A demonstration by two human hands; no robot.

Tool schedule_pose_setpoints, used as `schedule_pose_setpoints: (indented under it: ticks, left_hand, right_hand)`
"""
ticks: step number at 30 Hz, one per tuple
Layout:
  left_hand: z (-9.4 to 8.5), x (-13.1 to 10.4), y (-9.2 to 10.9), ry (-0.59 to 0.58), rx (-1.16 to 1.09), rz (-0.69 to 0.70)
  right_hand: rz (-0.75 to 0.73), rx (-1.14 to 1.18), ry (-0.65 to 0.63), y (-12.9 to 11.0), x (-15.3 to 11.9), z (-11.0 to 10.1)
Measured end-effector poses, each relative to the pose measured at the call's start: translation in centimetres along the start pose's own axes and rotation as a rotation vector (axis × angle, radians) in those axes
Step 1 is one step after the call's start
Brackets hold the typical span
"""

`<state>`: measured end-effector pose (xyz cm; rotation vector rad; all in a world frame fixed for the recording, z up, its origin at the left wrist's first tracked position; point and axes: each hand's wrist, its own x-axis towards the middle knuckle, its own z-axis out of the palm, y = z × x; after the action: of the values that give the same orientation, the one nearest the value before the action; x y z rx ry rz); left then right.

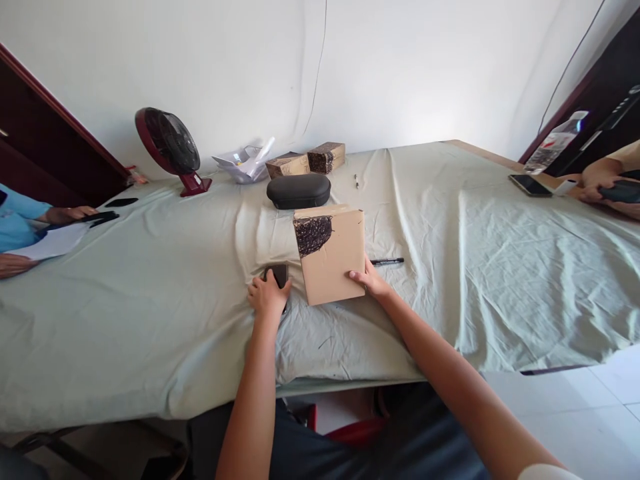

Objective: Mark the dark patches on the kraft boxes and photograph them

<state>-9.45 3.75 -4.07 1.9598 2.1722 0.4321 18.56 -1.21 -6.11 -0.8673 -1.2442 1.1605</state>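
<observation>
My right hand [371,279] grips a cardboard box [333,257] by its right edge, thumb on the broad face. The box is tilted up toward me above the cloth, and black scribble covers its upper left corner. Left of the box, my left hand [269,292] is closed over a dark flat thing that looks like a phone [278,275], which lies on the table. My palm hides part of it. A black marker pen [389,262] lies just right of my right hand. Behind the box sits a black zip case [299,191].
A pale green cloth covers the table [200,280]. Toward the wall are a dark red fan [170,143], a clear plastic bag [245,163] and two scribbled boxes [327,157]. Another person's hands hold paper [53,241] at left; at right are a phone [531,185] and a bottle [555,143].
</observation>
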Motion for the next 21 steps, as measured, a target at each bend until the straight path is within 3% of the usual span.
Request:
schedule_pose_setpoints:
  ticks: [4, 9, 12, 16, 21]
  left_hand:
    - [-1.1, 0.2, 0.4, -0.075, 0.041, -0.176]
    - [-2.8, 0.6, -1.4, -0.164, -0.029, -0.185]
    - [-4.1, 0.5, -3.0, -0.206, -0.192, -0.204]
    - [-6.0, -0.8, -3.7, -0.047, -0.39, -0.157]
    - [-7.0, -4.3, -1.2, 0.271, -0.619, 0.083]
  right_hand:
    - [-0.02, -0.013, -0.006, -0.1, 0.2, 0.1]
    - [-0.024, -0.012, -0.006, 0.1, 0.4, 0.0]
    - [-0.024, -0.026, -0.012, 0.4, 0.5, -0.2]
    - [-0.047, -0.069, -0.014, 0.6, 0.5, -0.4]
    - [-0.059, -0.086, -0.02, 0.4, 0.5, -0.2]
